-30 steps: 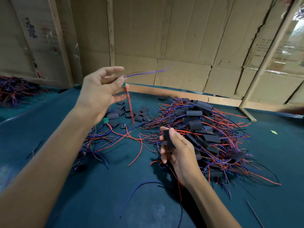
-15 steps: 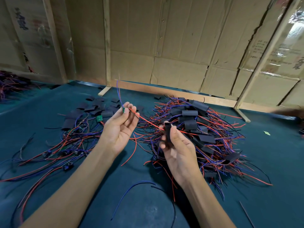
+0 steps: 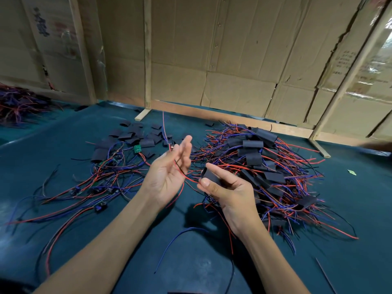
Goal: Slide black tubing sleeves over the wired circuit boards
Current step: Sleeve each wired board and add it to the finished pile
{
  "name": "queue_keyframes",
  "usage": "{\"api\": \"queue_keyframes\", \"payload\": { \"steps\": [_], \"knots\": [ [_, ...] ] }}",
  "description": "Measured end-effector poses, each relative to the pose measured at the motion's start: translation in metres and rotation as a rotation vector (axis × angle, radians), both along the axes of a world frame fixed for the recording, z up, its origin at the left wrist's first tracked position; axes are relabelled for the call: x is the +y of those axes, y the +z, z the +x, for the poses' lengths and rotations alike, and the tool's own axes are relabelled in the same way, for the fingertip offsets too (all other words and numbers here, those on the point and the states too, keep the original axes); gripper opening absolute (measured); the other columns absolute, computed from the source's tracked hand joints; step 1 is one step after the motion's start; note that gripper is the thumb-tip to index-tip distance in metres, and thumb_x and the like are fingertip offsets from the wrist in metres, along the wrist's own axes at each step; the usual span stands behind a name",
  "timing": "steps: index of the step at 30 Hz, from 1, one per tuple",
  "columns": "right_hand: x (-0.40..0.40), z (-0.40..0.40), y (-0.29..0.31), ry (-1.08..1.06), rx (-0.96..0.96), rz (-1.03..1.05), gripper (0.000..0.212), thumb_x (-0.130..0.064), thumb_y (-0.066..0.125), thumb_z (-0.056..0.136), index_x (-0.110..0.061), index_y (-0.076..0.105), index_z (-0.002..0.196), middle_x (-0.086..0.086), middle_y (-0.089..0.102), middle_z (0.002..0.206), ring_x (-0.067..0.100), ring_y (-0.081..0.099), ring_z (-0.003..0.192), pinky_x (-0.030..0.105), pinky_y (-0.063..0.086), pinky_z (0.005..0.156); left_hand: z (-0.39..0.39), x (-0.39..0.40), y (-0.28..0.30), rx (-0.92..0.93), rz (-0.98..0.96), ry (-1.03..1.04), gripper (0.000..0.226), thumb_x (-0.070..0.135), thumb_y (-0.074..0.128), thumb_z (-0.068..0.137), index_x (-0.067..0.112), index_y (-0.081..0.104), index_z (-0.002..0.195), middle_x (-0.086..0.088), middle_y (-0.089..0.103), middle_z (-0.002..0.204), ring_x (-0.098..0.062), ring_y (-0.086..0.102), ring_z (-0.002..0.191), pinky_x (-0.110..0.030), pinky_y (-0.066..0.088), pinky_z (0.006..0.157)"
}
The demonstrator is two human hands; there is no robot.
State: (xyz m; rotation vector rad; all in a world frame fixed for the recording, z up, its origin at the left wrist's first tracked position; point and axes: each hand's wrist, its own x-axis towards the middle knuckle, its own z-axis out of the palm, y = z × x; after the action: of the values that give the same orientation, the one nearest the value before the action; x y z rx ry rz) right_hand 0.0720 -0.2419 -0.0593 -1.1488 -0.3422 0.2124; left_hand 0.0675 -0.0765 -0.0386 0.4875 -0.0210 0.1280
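My right hand pinches a black tubing sleeve between thumb and forefinger, its open end facing left. My left hand is just left of it, palm turned toward the sleeve and fingers pointing up. It pinches a small wired circuit board at the fingertips. One red wire sticks up from the board. Another red wire runs across the palm to the sleeve's mouth. Whether that wire is inside the sleeve cannot be told.
Loose black sleeves lie on the teal table at the back left, above bare wired boards, one of them green. A heap of sleeved boards lies right. Cardboard walls close the back.
My left hand came down from high on the left and moved close to my right hand. The board's red wire now reaches the sleeve. My right hand kept hold of the sleeve.
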Motion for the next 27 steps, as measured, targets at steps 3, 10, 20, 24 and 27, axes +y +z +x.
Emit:
{"api": "queue_keyframes", "payload": {
  "steps": [3,10,20,24,27],
  "knots": [
    [0.0,0.0,0.003,-0.04,0.032,0.081,0.07,-0.03,0.101,0.045,-0.017,0.079,0.111,0.01,0.075,0.11,0.028,0.067,0.102,0.039,0.054,0.1,0.001,-0.007,-0.002,-0.01,0.14,-0.116,0.04,0.027,0.05,0.097,-0.001,0.051,0.126,-0.013,0.065,0.132,-0.021,0.068,0.109,-0.03,0.058,0.089],
    [-0.007,0.003,0.005,-0.11,0.046,0.195,0.042,-0.007,0.082,0.068,-0.013,0.078,0.11,0.022,0.075,0.104,0.028,0.075,0.09,0.027,0.059,0.08,-0.003,-0.014,-0.016,-0.053,0.654,-0.225,0.021,0.018,0.062,0.088,0.011,0.077,0.102,-0.005,0.071,0.087,-0.014,0.062,0.077,-0.025,0.05,0.064],
    [-0.006,0.0,0.0,-0.338,-0.3,-0.25,0.04,-0.012,0.087,0.075,-0.033,0.077,0.107,-0.01,0.077,0.106,0.004,0.071,0.099,0.015,0.051,0.086,-0.002,-0.013,-0.01,-0.093,0.574,-0.002,0.019,0.021,0.063,0.089,0.009,0.077,0.086,-0.006,0.067,0.078,-0.012,0.059,0.065,-0.023,0.045,0.056],
    [-0.006,0.0,0.0,-0.344,-0.304,-0.266,0.038,-0.01,0.086,0.075,-0.021,0.077,0.111,-0.007,0.077,0.106,0.01,0.071,0.102,0.021,0.053,0.09,-0.005,-0.018,-0.011,-0.078,0.67,0.015,0.02,0.02,0.065,0.085,0.002,0.072,0.092,-0.008,0.062,0.073,-0.015,0.052,0.062,-0.026,0.04,0.053],
    [-0.006,0.0,-0.002,-0.345,-0.27,-0.246,0.033,-0.011,0.085,0.077,-0.019,0.079,0.108,-0.004,0.078,0.102,0.014,0.073,0.099,0.029,0.057,0.09,-0.005,-0.017,-0.013,-0.061,0.73,0.032,0.02,0.018,0.071,0.081,0.002,0.073,0.093,-0.015,0.059,0.077,-0.025,0.048,0.068,-0.028,0.038,0.056]
  ]
}}
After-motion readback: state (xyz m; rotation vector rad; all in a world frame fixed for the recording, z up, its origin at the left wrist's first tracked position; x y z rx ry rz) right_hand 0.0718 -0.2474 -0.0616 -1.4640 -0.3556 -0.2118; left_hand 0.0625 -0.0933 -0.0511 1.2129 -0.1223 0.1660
